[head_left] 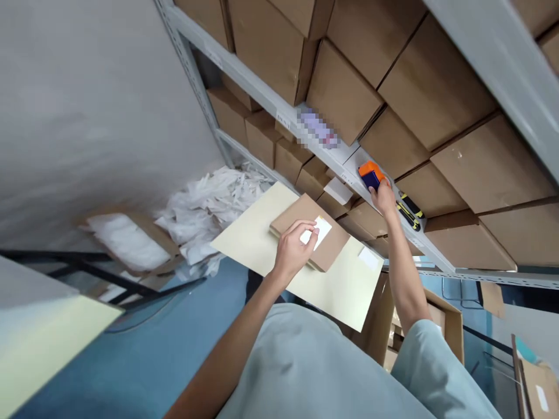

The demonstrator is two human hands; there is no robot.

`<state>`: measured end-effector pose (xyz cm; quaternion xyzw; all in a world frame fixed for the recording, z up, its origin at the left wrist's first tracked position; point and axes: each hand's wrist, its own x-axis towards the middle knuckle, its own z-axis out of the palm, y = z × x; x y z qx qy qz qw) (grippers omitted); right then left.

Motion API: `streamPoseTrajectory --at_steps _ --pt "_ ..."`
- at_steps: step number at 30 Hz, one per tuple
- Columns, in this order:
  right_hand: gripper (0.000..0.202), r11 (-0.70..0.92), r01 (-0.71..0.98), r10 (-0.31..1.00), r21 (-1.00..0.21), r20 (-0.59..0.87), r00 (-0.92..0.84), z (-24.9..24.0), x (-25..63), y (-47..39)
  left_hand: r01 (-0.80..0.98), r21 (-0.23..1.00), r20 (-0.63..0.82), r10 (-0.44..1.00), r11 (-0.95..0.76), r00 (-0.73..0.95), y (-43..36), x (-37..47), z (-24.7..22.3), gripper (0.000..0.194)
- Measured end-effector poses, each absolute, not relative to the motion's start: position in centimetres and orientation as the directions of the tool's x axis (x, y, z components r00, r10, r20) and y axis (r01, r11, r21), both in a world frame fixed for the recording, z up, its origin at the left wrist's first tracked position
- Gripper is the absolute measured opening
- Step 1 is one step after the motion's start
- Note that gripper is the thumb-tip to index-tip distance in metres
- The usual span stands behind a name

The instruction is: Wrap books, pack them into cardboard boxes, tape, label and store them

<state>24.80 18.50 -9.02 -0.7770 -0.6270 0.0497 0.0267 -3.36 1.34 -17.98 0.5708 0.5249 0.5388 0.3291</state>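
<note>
A flat cardboard box point(336, 248) lies on a pale yellow board point(345, 294) in front of my body. On its top is a white label point(324, 230). Over that label is my left hand point(294, 247), thumb and index finger bent into a pinch; what is between the tips, if anything, I cannot make out. At the shelf edge, my right hand point(383, 196) has its fingers around an orange and dark blue handheld tool point(370, 173), whose kind I cannot tell. Two yellow-and-black utility knives point(408, 215) lie beside that hand on the shelf.
Closed cardboard boxes point(406, 139) fill the metal shelf rack point(271, 99). A white slip point(369, 257) lies on the board's right part. Crumpled white paper point(205, 203) is heaped at left near the wall. Below right stands an open carton point(454, 331).
</note>
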Motion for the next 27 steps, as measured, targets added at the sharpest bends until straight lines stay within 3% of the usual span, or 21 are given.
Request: streamPoseTrajectory --at_steps 2,4,6,8,13,23,27 --pt "0.047 -0.047 0.940 0.995 -0.338 0.069 0.075 -11.9 25.3 13.7 0.236 0.954 0.227 0.959 -0.184 -0.170 -1.6 -1.2 -19.8 0.012" --pt "0.049 0.088 0.789 0.995 -0.608 0.092 -0.040 -15.5 25.6 7.4 0.225 0.966 0.174 0.967 -0.130 -0.189 -5.0 1.0 -21.9 0.012" --pt "0.051 0.062 0.554 0.992 -0.830 -0.012 -0.129 -19.0 25.5 0.6 0.209 0.975 0.116 0.974 -0.075 -0.196 -8.6 3.3 -23.8 0.014" --pt "0.051 -0.086 0.356 0.971 -0.931 -0.159 -0.180 -21.9 25.1 -5.5 0.197 0.980 0.058 0.977 -0.017 -0.203 -12.0 5.7 -25.3 0.014" --pt "0.054 -0.308 0.189 0.934 -0.933 -0.334 -0.128 -26.4 24.9 -14.8 0.191 0.977 -0.053 0.975 0.095 -0.215 -18.2 9.8 -27.6 0.013" --pt "0.060 -0.420 0.182 0.889 -0.889 -0.444 -0.115 -29.2 25.3 -18.1 0.238 0.956 -0.134 0.978 0.169 -0.157 -21.4 9.6 -30.2 0.023" --pt "0.053 -0.369 0.249 0.896 -0.895 -0.414 -0.158 -28.5 25.9 -18.3 0.153 0.977 -0.121 0.975 0.151 -0.188 -19.5 7.7 -28.4 0.044"
